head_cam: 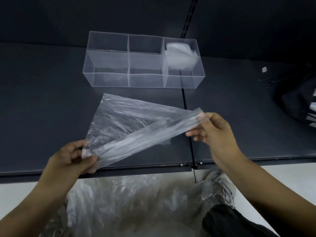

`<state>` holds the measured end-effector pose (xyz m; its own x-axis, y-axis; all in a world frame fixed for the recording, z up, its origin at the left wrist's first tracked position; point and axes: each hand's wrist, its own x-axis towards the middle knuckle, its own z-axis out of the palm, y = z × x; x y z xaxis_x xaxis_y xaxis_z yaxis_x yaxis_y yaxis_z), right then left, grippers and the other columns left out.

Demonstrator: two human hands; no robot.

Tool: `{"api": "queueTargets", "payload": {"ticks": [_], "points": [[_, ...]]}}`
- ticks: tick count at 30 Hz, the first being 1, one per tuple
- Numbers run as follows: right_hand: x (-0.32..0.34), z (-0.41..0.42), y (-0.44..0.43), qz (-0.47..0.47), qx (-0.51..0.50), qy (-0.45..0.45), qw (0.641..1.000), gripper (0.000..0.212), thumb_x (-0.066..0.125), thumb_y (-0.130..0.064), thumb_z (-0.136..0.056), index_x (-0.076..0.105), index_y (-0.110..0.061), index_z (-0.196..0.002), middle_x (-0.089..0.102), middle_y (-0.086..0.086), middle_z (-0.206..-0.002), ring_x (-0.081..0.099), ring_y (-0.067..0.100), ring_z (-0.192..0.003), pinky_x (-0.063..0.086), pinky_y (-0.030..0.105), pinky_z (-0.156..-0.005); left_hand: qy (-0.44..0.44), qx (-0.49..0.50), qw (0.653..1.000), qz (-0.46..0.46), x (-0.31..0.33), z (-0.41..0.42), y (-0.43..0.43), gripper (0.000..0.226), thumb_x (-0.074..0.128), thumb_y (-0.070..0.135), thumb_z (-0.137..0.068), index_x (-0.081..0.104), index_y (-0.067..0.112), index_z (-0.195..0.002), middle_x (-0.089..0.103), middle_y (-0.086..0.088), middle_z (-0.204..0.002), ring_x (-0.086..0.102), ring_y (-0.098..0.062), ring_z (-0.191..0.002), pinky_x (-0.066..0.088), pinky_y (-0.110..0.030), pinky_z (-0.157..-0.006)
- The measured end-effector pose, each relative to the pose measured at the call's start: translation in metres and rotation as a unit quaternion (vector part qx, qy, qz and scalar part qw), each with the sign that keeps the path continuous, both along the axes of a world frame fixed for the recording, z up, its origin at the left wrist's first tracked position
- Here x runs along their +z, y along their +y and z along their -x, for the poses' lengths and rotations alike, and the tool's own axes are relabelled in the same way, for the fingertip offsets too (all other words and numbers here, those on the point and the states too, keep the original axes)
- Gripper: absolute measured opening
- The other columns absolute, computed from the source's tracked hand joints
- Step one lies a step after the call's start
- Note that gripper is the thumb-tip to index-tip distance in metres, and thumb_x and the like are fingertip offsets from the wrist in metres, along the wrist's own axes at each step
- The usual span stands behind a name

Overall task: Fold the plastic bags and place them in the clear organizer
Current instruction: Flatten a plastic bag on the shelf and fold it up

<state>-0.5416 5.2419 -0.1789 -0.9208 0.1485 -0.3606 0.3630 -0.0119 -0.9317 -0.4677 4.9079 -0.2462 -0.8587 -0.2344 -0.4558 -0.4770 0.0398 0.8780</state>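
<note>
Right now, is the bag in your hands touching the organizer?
Apart. The head view shows a strip of dark shelf between the far corner of the bag and the front wall of the organizer.

A single wide-angle camera worn on the person's head looks forward and steeply down over a dark shelf point(51, 100), close enough that both forearms enter from the bottom corners. The left hand point(71, 158) and right hand point(217, 132) sit in the lower middle of the frame, each pinching an end of the plastic bag point(123, 124) at centre. The clear organizer point(136, 79) lies beyond them in the upper middle, against the dark back wall point(136, 14). The bottom edge takes in a heap of bags point(136, 202) below the shelf's front lip.
</note>
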Motion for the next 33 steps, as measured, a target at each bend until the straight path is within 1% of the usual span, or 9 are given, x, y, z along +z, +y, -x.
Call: {"api": "queueTargets", "payload": {"ticks": [3, 6, 9, 14, 20, 25, 27, 30, 33], "points": [[0.002, 0.002, 0.008, 0.129, 0.054, -0.071, 0.988, 0.013, 0.05, -0.017, -0.096, 0.062, -0.012, -0.1, 0.074, 0.006, -0.084, 0.071, 0.016, -0.071, 0.055, 0.023, -0.061, 0.008, 0.008, 1.0, 0.003, -0.001, 0.0, 0.001, 0.038, 0.07, 0.001, -0.08, 0.064, 0.033, -0.099, 0.075, -0.001, -0.085, 0.073, -0.025, -0.068, 0.055, -0.017, -0.057], [0.005, 0.005, 0.02, 0.265, 0.072, -0.13, 0.953, 0.036, 0.05, 0.003, -0.084, 0.06, -0.012, -0.115, 0.07, 0.005, -0.097, 0.069, 0.016, -0.081, 0.057, 0.027, -0.07, 0.013, 0.012, 1.0, 0.01, -0.001, -0.002, 0.003, 0.04, 0.071, 0.001, -0.08, 0.064, 0.036, -0.097, 0.075, -0.002, -0.087, 0.073, -0.022, -0.07, 0.055, -0.017, -0.058], [0.008, 0.006, 0.031, 0.327, 0.086, -0.152, 0.929, 0.044, 0.057, -0.005, -0.077, 0.053, -0.014, -0.119, 0.066, 0.005, -0.108, 0.064, 0.019, -0.092, 0.056, 0.031, -0.078, 0.016, 0.013, 1.0, 0.017, -0.002, -0.002, 0.004, 0.039, 0.071, 0.001, -0.08, 0.064, 0.034, -0.098, 0.074, -0.002, -0.088, 0.073, -0.019, -0.071, 0.054, -0.016, -0.058], [-0.002, 0.0, 0.036, 0.073, 0.029, -0.114, 0.99, 0.04, 0.067, -0.002, -0.078, 0.06, -0.009, -0.117, 0.068, 0.004, -0.08, 0.066, 0.009, -0.068, 0.053, 0.018, -0.059, 0.02, 0.01, 0.999, 0.026, 0.0, -0.002, 0.004, 0.037, 0.072, 0.003, -0.08, 0.064, 0.032, -0.103, 0.073, -0.006, -0.084, 0.073, -0.016, -0.072, 0.054, -0.016, -0.06], [-0.018, -0.006, 0.064, -0.085, -0.029, -0.058, 0.994, 0.032, 0.066, 0.007, -0.081, 0.063, -0.016, -0.103, 0.07, -0.006, -0.066, 0.064, 0.0, -0.064, 0.05, 0.011, -0.059, 0.005, -0.035, 0.998, 0.047, 0.006, -0.003, 0.003, 0.042, 0.076, 0.004, -0.075, 0.062, 0.03, -0.106, 0.07, -0.002, -0.07, 0.071, -0.014, -0.067, 0.057, -0.022, -0.059], [-0.027, -0.01, 0.08, -0.154, -0.048, -0.067, 0.985, 0.027, 0.064, 0.003, -0.085, 0.063, -0.011, -0.108, 0.067, 0.0, -0.073, 0.062, 0.005, -0.066, 0.049, 0.011, -0.056, -0.054, -0.104, 0.991, 0.07, 0.02, -0.002, -0.002, 0.051, 0.077, 0.052, -0.053, 0.062, 0.034, -0.099, 0.074, -0.002, -0.077, 0.072, -0.019, -0.067, 0.056, -0.03, -0.055], [-0.028, -0.014, 0.075, -0.229, -0.039, -0.046, 0.972, 0.022, 0.062, -0.001, -0.088, 0.062, -0.011, -0.107, 0.066, 0.0, -0.08, 0.06, 0.009, -0.071, 0.051, 0.015, -0.062, -0.059, -0.086, 0.99, 0.095, 0.024, 0.003, -0.004, 0.049, 0.07, 0.059, -0.053, 0.064, 0.031, -0.092, 0.073, -0.003, -0.074, 0.071, -0.022, -0.061, 0.056, -0.029, -0.05], [-0.024, -0.02, 0.053, -0.362, 0.027, 0.038, 0.931, 0.021, 0.062, -0.009, -0.09, 0.061, -0.021, -0.107, 0.06, -0.006, -0.099, 0.059, 0.001, -0.087, 0.049, 0.018, -0.081, -0.04, -0.079, 0.981, 0.17, 0.025, 0.022, -0.007, 0.025, 0.064, 0.05, -0.079, 0.063, 0.029, -0.093, 0.072, 0.0, -0.071, 0.069, -0.021, -0.058, 0.058, -0.041, -0.06], [-0.023, -0.017, 0.017, -0.425, 0.131, 0.137, 0.885, 0.034, 0.058, -0.017, -0.093, 0.056, -0.016, -0.127, 0.047, 0.0, -0.132, 0.046, 0.015, -0.123, 0.034, 0.029, -0.108, 0.125, -0.083, 0.899, 0.41, 0.023, 0.055, -0.001, 0.022, 0.053, 0.036, -0.093, 0.06, 0.02, -0.107, 0.067, 0.001, -0.091, 0.063, -0.025, -0.082, 0.051, -0.04, -0.079]]}}
